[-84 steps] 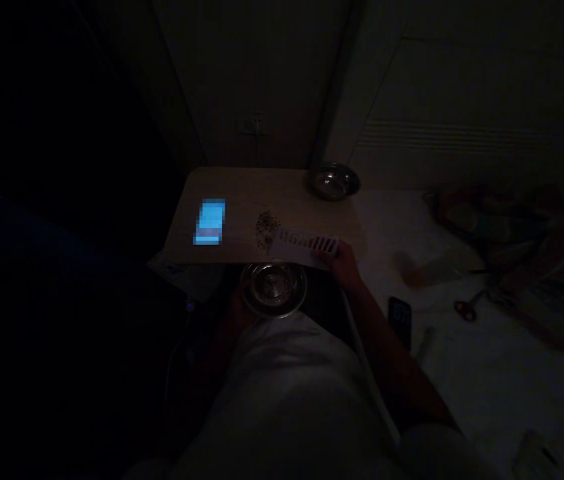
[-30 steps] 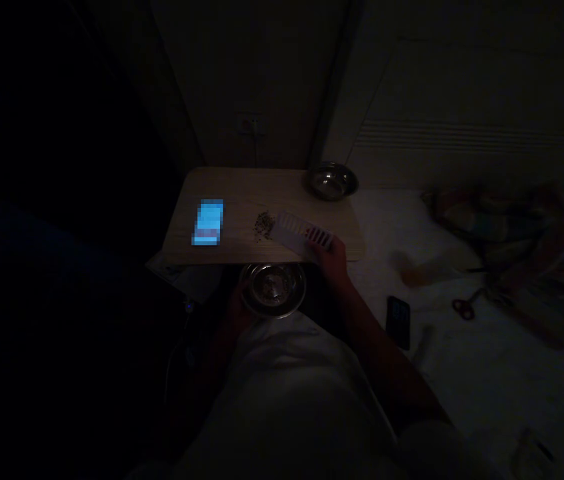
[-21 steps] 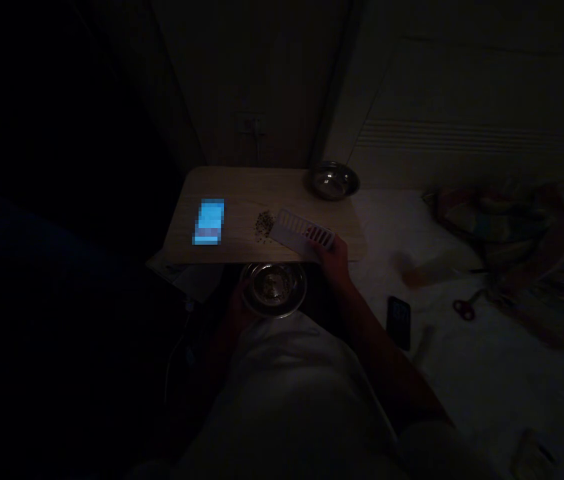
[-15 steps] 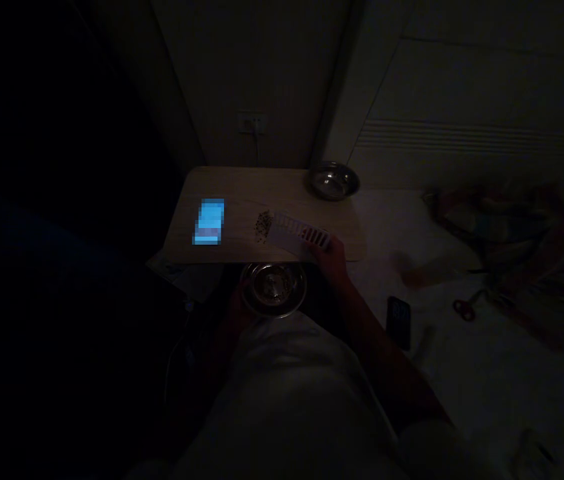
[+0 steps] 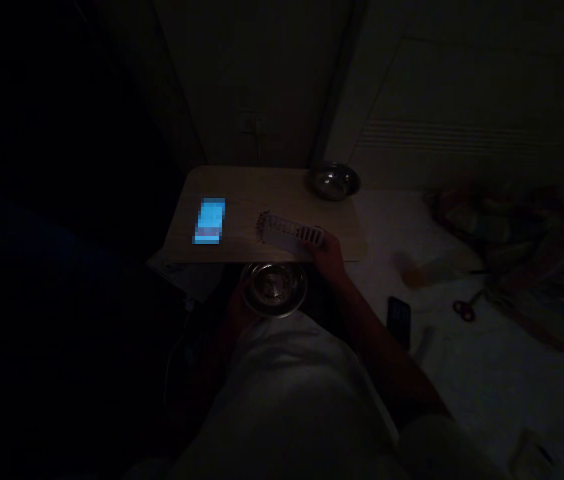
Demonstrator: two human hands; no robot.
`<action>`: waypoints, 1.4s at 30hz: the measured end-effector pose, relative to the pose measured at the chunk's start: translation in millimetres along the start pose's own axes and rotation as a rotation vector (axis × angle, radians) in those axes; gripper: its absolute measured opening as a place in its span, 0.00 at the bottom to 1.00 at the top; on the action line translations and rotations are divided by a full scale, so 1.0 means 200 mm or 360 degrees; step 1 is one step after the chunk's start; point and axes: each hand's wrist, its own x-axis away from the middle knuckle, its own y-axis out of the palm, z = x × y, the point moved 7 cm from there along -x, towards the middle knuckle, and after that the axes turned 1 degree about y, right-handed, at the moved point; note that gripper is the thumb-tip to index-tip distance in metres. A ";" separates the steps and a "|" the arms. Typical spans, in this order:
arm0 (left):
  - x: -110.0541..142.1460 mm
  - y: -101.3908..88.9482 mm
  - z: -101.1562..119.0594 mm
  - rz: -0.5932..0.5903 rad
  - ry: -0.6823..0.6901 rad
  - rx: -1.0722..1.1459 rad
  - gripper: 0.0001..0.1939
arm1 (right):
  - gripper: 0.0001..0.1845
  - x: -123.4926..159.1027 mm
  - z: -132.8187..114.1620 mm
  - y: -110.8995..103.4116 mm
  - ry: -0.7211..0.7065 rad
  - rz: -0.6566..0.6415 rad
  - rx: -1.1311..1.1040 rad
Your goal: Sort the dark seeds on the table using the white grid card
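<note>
My right hand (image 5: pixel 329 257) is closed round the near end of a pale, flat plastic piece with a row of slots (image 5: pixel 289 233). Its far end lies at the small dark grains (image 5: pixel 262 225) on the wooden table (image 5: pixel 237 187), covering part of them. Just below the table's front edge, my left hand (image 5: pixel 242 307) grips the left rim of a shiny metal bowl (image 5: pixel 275 312). Some dark bits show inside that bowl. Darkness hides most of the left fingers.
A lit screen (image 5: pixel 209 221) lies on the table's left side. Another metal bowl (image 5: pixel 335 181) stands at the back right corner. Right of the table, a dark phone (image 5: pixel 399 322), red-handled scissors (image 5: pixel 465 310) and a heap of cloth (image 5: pixel 492 233) lie on a white sheet (image 5: pixel 462 380).
My right hand has moved the slotted plastic piece leftward across the table, over part of the grains. The left hand and its bowl have stayed in place.
</note>
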 end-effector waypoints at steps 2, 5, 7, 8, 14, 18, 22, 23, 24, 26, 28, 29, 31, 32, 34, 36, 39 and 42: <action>0.00 0.00 0.00 0.0035 0.0004 -0.0005 0.17 | 0.13 0.00 -0.01 0.01 -0.0014 -0.0023 0.0007; 0.00 -0.01 0.01 0.0055 0.0031 -0.0013 0.17 | 0.13 0.00 -0.02 0.01 -0.0015 -0.0047 -0.0005; -0.01 -0.01 0.00 0.0063 0.0018 -0.0010 0.16 | 0.12 0.01 -0.02 0.01 -0.0004 -0.0051 -0.0008; -0.01 -0.01 0.00 0.0069 0.0015 -0.0007 0.16 | 0.12 0.01 -0.02 0.02 0.0001 -0.0058 -0.0011; 0.02 -0.01 0.00 0.0102 0.0010 0.0017 0.17 | 0.12 0.01 -0.02 0.02 0.0012 -0.0050 -0.0018; 0.01 -0.01 0.01 0.0104 0.0061 0.0056 0.17 | 0.12 0.01 -0.02 0.00 0.0013 0.0005 -0.0041; 0.00 -0.03 0.04 0.0127 0.0159 0.0114 0.14 | 0.10 0.02 -0.02 -0.01 0.0008 -0.0017 -0.0003; 0.00 -0.04 0.04 0.0140 0.0152 0.0124 0.14 | 0.10 0.02 -0.02 -0.01 0.0009 -0.0020 -0.0001; 0.00 -0.04 0.03 0.0146 0.0131 0.0130 0.14 | 0.11 0.02 -0.02 -0.01 0.0011 -0.0029 -0.0003; 0.01 -0.03 0.03 0.0131 0.0103 0.0137 0.15 | 0.12 0.02 -0.01 0.00 0.0015 -0.0053 -0.0019; 0.01 -0.01 0.04 0.0096 0.0127 0.0118 0.14 | 0.13 0.02 -0.01 0.01 0.0017 -0.0064 -0.0025; 0.02 -0.01 0.05 0.0087 0.0149 0.0103 0.15 | 0.13 0.03 -0.01 0.01 0.0020 -0.0070 -0.0022; 0.02 -0.01 0.06 0.0089 0.0216 0.0068 0.14 | 0.13 0.03 -0.01 0.02 0.0023 -0.0075 -0.0012; 0.02 -0.02 0.07 0.0103 0.0278 0.0041 0.13 | 0.13 0.03 -0.01 0.02 0.0023 -0.0081 -0.0004; 0.04 -0.03 0.10 0.0158 0.0424 -0.0012 0.11 | 0.13 0.03 -0.02 0.02 0.0024 -0.0088 0.0003; 0.05 -0.02 0.13 0.0196 0.0532 -0.0051 0.11 | 0.13 0.04 -0.02 0.02 0.0029 -0.0096 0.0005; 0.08 0.02 0.14 0.0152 0.0522 -0.0037 0.13 | 0.12 0.05 -0.02 0.03 0.0041 -0.0118 -0.0001; 0.09 0.07 0.15 0.0096 0.0487 0.0017 0.14 | 0.13 0.05 -0.01 0.03 0.0043 -0.0132 -0.0025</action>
